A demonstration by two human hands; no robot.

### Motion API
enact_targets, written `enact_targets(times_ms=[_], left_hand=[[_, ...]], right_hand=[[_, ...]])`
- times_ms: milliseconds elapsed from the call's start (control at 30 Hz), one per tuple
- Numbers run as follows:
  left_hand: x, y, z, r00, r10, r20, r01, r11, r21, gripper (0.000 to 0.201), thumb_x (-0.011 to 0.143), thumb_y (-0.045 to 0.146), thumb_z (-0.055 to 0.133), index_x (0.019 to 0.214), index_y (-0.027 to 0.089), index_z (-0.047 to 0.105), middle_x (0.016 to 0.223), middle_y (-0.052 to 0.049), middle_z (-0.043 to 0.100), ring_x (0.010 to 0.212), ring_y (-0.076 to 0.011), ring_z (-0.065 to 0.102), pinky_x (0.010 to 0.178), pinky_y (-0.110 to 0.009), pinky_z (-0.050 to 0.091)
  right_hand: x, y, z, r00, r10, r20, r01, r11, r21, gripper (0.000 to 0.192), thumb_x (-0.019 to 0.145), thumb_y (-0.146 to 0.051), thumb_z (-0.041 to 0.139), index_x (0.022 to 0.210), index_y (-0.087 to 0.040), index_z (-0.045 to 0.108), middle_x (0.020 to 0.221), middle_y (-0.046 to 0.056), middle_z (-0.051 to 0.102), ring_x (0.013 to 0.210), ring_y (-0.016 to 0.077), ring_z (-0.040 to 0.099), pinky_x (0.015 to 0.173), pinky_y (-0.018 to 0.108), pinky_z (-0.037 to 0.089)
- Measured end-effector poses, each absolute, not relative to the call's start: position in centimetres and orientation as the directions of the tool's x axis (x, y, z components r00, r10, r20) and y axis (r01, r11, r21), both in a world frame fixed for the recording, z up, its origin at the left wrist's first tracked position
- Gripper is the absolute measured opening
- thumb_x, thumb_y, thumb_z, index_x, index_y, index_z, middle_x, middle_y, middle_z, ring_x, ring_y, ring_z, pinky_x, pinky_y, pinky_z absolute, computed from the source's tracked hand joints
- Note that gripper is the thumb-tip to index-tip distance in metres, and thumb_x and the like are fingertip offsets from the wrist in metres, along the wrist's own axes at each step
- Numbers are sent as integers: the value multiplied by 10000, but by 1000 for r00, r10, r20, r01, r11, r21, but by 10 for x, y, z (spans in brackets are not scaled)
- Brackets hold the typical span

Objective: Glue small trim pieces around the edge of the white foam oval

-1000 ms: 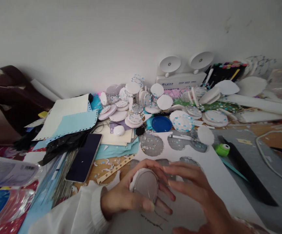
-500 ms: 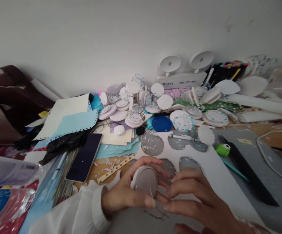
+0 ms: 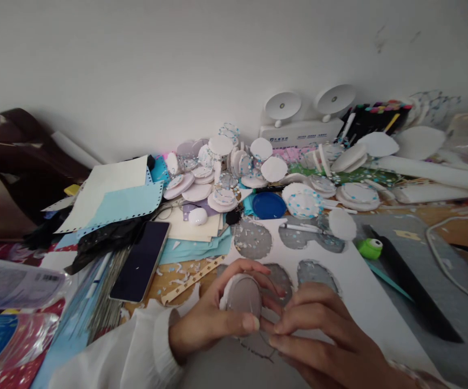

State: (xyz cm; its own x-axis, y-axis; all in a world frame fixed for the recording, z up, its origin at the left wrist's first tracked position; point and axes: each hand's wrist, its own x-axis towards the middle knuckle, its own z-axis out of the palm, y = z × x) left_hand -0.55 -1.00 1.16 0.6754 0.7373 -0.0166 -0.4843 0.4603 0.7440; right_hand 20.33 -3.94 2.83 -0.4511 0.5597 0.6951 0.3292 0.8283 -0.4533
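My left hand (image 3: 217, 319) is closed around a small round white disc (image 3: 243, 297) with a greyish face and a thick, rough white edge. Its thumb presses the front while the fingers wrap behind. Just right of the disc, my right hand (image 3: 323, 329) has its thumb and fingertips pinched together. A thin strand (image 3: 263, 337), wire or thread, runs between the disc and those fingertips. Below hangs a thin dark twisted piece (image 3: 258, 354) against the grey surface; I cannot tell whether it joins the strand. Under both hands lies a white sheet (image 3: 363, 313) with rounded holes cut out.
Many white discs (image 3: 274, 169), some with blue-beaded strands, crowd the back by the wall. A phone (image 3: 140, 262) and thin rods (image 3: 108, 302) lie left. A blue lid (image 3: 269, 205) sits mid-table. At right are a green cutter (image 3: 370, 248) and a black strip (image 3: 420, 297).
The disc has shifted slightly right and turned a little in my left hand. My right fingers have drawn closer together at the strand. Everything else on the table stays put.
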Motion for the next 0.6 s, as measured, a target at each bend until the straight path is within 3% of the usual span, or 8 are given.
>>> enact_targets(times_ms=[267,433,600], left_hand=[[-6,-9,12,677,735,-42,-446,455,771,532,761,269,844,1232,219,602,1135,-90,704,1014,-206,685,867,-318,522],[-5,-9,12,681,731,-46,-432,451,781,556,723,265,874,1213,214,616,1124,-86,702,994,-207,680,858,-333,527],[-5,-9,11,701,713,13,-483,461,744,585,729,238,872,1249,233,604,1163,-91,681,1046,-221,667,848,-343,551]], right_hand=[[205,-40,24,-450,571,686,361,820,-445,155,990,-194,567,995,-203,721,891,-10,778,901,123,655,932,246,524],[207,-39,24,-503,525,686,341,850,-401,190,1017,-234,523,1020,-221,712,867,-29,781,872,124,673,930,269,517],[207,-40,28,-484,584,652,322,811,-488,116,947,-169,593,990,-234,678,874,-3,744,882,145,664,885,282,545]])
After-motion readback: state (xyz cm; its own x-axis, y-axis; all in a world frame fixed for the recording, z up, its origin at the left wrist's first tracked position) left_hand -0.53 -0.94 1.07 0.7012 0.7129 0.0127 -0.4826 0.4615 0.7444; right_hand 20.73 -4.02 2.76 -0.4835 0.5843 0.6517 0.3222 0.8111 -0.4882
